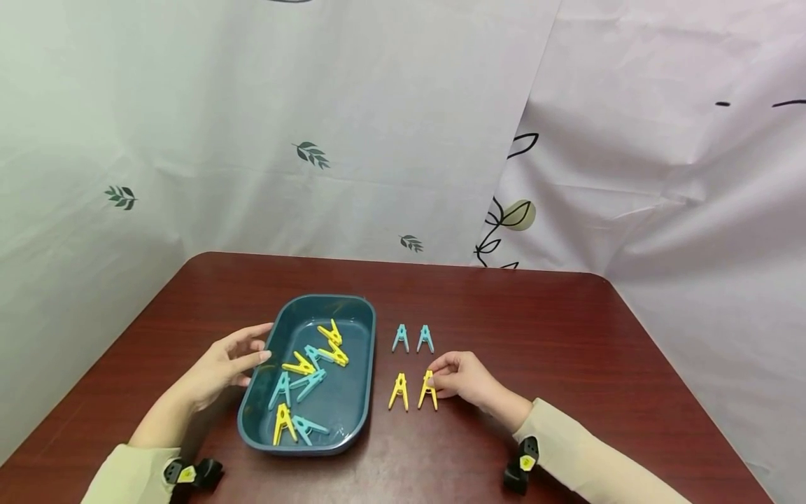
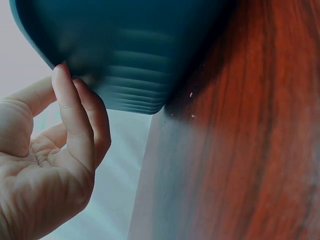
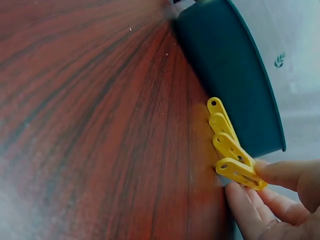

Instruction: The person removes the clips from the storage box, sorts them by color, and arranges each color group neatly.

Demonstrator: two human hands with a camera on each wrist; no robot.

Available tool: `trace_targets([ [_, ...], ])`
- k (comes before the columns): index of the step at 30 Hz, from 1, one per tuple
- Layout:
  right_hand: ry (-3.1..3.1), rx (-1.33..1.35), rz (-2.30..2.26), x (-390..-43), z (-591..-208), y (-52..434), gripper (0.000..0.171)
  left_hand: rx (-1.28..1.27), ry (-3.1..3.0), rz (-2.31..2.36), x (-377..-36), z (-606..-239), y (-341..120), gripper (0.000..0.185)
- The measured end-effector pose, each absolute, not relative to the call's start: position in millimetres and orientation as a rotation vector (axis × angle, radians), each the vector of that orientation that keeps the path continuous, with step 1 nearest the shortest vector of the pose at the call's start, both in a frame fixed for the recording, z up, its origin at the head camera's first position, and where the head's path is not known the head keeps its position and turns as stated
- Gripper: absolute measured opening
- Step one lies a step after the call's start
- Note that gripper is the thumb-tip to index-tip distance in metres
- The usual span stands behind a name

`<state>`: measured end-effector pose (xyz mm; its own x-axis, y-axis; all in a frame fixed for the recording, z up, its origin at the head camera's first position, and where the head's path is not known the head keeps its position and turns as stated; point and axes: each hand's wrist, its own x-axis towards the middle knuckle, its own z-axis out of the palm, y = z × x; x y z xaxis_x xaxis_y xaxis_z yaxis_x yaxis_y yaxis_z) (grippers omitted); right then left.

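My left hand (image 1: 219,364) pinches the left rim of a dark teal plastic bin (image 1: 360,392), thumb on the rim and fingers along the outer wall. In the left wrist view the fingers (image 2: 75,117) meet the bin's edge. Inside the bin lie several yellow and blue clothespins (image 1: 283,422). To its right, my right hand (image 1: 464,381) pinches the head end of a yellow clothespin (image 3: 240,172) that lies on the table. Another yellow clothespin (image 1: 399,392) lies just left of it.
Two blue clothespins, one on the left (image 1: 401,338) and one on the right (image 1: 425,339), lie side by side behind the yellow pair. Everything is on a dark red wooden table (image 1: 567,336). A pale patterned curtain (image 1: 378,140) hangs behind it.
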<state>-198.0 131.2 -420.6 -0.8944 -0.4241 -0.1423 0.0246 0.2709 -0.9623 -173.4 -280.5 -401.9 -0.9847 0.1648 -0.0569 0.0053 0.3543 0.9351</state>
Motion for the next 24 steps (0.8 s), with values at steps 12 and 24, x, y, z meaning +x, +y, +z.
trace_targets([
  [12, 2.407, -0.437, -1.507, -197, -410, 130, 0.028, 0.177, 2.445, 1.718, -173, -402, -280, 0.063],
  [24, 2.721, -0.778, -1.384, -186, -361, 92, 0.022, 0.148, 2.457, 1.7, -174, -403, -281, 0.064],
])
